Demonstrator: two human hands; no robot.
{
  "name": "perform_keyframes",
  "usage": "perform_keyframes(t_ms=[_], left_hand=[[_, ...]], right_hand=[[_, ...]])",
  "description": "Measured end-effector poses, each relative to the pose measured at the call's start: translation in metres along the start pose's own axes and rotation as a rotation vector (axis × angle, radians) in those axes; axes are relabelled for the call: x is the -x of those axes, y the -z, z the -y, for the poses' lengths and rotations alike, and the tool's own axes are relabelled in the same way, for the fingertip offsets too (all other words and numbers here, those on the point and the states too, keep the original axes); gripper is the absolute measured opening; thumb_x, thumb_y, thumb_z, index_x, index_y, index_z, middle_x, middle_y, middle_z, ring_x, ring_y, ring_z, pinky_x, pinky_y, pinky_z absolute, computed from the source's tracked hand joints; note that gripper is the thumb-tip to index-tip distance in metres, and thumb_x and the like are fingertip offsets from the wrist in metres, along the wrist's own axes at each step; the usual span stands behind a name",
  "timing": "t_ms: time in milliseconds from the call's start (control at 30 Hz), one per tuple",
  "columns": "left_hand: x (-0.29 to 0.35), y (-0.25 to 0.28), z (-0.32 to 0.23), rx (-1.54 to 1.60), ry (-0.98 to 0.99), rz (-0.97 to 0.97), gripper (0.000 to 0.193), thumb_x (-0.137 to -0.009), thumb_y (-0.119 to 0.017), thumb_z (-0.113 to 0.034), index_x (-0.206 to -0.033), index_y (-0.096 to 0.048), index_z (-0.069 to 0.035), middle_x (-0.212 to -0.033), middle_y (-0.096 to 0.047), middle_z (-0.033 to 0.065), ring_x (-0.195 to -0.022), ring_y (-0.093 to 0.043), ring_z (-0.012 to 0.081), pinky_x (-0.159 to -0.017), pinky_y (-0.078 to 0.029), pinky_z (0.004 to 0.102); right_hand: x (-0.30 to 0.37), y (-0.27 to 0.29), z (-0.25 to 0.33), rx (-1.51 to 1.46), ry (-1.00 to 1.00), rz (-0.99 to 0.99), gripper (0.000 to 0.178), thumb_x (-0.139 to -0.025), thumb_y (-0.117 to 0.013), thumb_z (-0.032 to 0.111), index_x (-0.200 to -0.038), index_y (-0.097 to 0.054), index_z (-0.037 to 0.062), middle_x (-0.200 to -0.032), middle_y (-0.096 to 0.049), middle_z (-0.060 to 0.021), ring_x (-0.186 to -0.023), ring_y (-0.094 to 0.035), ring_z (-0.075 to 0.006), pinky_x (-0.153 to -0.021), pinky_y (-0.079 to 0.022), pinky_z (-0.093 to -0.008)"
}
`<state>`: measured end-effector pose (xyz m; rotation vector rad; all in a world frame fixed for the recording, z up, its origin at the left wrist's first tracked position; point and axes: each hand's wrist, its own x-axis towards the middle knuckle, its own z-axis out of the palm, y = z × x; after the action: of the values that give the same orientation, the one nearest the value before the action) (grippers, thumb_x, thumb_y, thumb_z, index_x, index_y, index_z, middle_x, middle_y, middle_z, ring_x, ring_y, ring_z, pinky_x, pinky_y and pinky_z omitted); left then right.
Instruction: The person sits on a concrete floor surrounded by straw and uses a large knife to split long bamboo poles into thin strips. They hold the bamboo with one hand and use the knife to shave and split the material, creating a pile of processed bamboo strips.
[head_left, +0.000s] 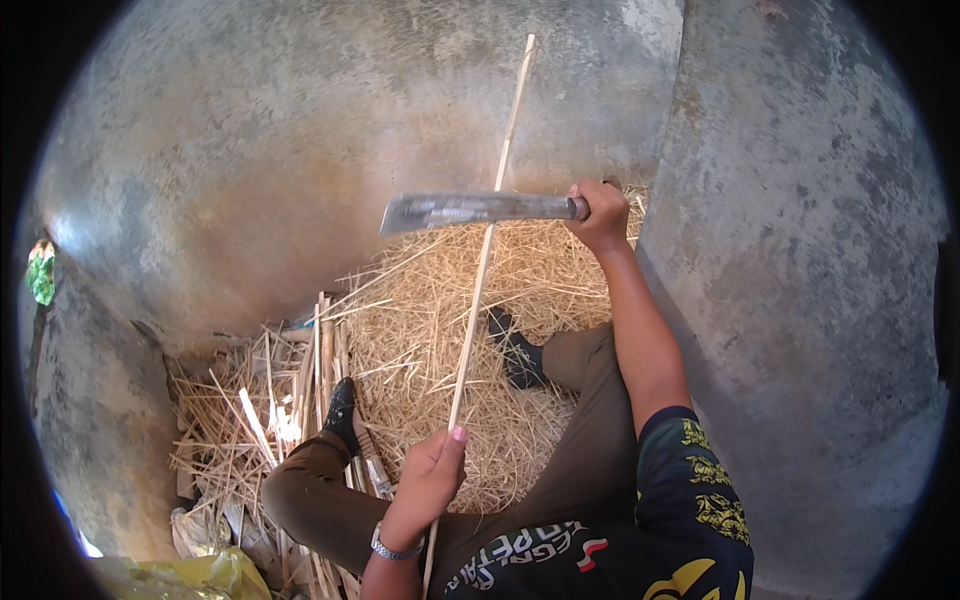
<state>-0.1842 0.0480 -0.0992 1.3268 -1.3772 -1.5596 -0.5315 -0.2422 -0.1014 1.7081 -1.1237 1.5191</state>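
A: Grip state?
B: Right hand [603, 213] clamped round the handle of a long broad blade [485, 207]. Left hand [432, 475] closed on a thin pale strip [473, 325], thumb along it.
A: Where's the strip?
B: Centre of view. Lower end runs below the left fist, by the person's lap; upper end is out past the blade, seen against the grey wall [400, 120]. Leans slightly right going up.
A: Blade on it?
B: Crosses in front, roughly square, tip to the left. Can't tell if it's touching.
A: Around that?
B: Wristwatch [393, 546] on the left wrist. Two dark-covered feet, left [342, 412] and right [517, 350], knees spread. Straw-coloured shavings [410, 350] heaped between and beyond them. Longer sticks [325, 345] by the left foot. Yellow sheet [215, 573] lower left.
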Motion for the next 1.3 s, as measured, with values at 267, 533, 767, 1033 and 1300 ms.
perform_keyframes(t_ms=[267, 533, 767, 1033, 1300], left_hand=[[-0.007, 0.003, 0.016, -0.323, -0.189, -0.164, 0.045, -0.109, -0.049, -0.032, -0.073, -0.048, -0.006, -0.058, -0.044, -0.0040, -0.050, -0.037, 0.0059, -0.046, -0.033, 0.0264], [0.043, -0.010, 0.032, -0.536, -0.181, -0.282, 0.040, -0.107, -0.053, -0.027, -0.077, -0.054, -0.002, -0.057, -0.046, 0.0015, -0.052, -0.039, 0.0100, -0.050, -0.036, 0.0304], [0.111, -0.006, 0.053, -0.313, -0.075, -0.171, 0.040, -0.107, -0.051, -0.032, -0.076, -0.058, -0.007, -0.059, -0.052, -0.0009, -0.055, -0.046, 0.0088, -0.050, -0.040, 0.0332], [0.117, -0.001, 0.121, 0.361, 0.208, -0.152, 0.047, -0.110, -0.046, -0.030, -0.071, -0.051, -0.005, -0.057, -0.049, -0.0014, -0.049, -0.042, 0.0094, -0.047, -0.033, 0.0262], [0.120, -0.020, 0.098, -0.106, 0.028, -0.217, 0.049, -0.110, -0.047, -0.030, -0.070, -0.049, -0.002, -0.057, -0.048, -0.0009, -0.053, -0.042, 0.0058, -0.048, -0.035, 0.0263]], right_hand=[[0.000, -0.001, -0.001, -0.023, 0.019, 0.049, 0.013, -0.068, -0.074, 0.008, -0.071, -0.061, 0.0117, -0.064, -0.063, -0.0076, -0.060, -0.063, -0.0306, -0.075, -0.050, -0.0432], [0.011, -0.007, -0.015, 0.009, -0.695, 0.513, 0.021, -0.079, -0.072, 0.024, -0.083, -0.071, 0.0041, -0.073, -0.069, -0.0148, -0.075, -0.069, -0.0364, -0.073, -0.055, -0.0463], [0.032, -0.023, -0.037, 0.115, -1.111, 0.473, 0.030, -0.081, -0.069, 0.031, -0.085, -0.074, 0.0016, -0.084, -0.074, -0.0190, -0.083, -0.071, -0.0385, -0.076, -0.054, -0.0469], [0.031, -0.030, -0.005, -0.368, -1.066, 0.270, 0.028, -0.081, -0.071, 0.021, -0.066, -0.059, 0.0007, -0.056, -0.055, -0.0057, -0.054, -0.052, -0.0153, -0.056, -0.041, -0.0384], [0.006, 0.002, 0.052, -0.222, -0.496, 0.376, 0.021, -0.082, -0.071, 0.020, -0.072, -0.063, 0.0032, -0.056, -0.056, -0.0114, -0.050, -0.055, -0.0272, -0.053, -0.044, -0.0407]])
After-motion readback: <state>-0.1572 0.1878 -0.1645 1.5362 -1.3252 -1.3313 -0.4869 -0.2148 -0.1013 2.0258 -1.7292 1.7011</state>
